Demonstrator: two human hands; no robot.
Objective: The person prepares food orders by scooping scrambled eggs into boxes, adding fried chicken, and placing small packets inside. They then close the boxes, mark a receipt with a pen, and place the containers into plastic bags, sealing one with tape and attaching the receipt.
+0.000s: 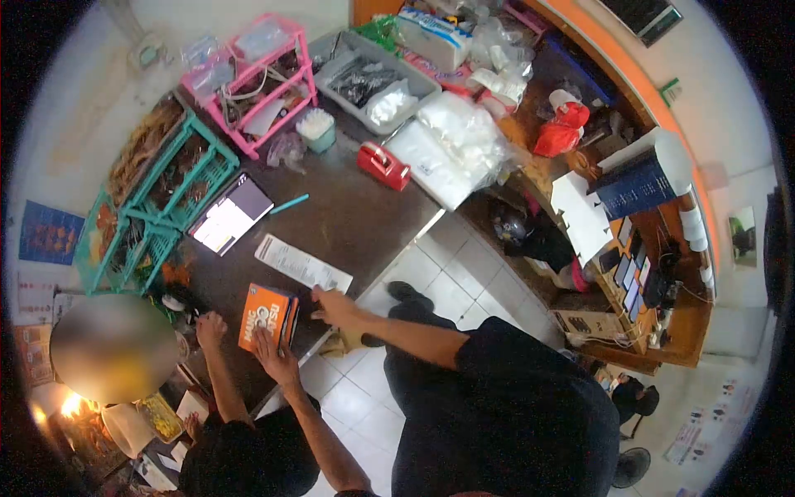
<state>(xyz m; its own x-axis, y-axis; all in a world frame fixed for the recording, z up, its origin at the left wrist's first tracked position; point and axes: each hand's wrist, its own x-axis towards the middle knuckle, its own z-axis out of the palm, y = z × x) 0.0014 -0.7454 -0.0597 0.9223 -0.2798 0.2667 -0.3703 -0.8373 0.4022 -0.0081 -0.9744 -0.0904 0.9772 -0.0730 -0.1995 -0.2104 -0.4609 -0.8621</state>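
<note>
On the dark counter lies a stack of flat orange printed cartons [260,305] with white lettering. My left hand [277,360] rests on the stack's near end, its fingers stretched over the orange top. Just right of the cartons hovers my right hand [333,306], fingers apart with nothing visible between them. It is close to the lower end of a long printed paper slip [302,262]. Left of the stack is a co-worker's hand [211,329], which is not mine.
A lit tablet [232,214], a blue pen [289,204] and a red tape dispenser [383,166] sit farther up the counter [356,224]. Green baskets [157,199], a pink rack [257,83], a grey tub [377,79] and plastic bags [455,141] line the back. A co-worker [240,455] stands at left.
</note>
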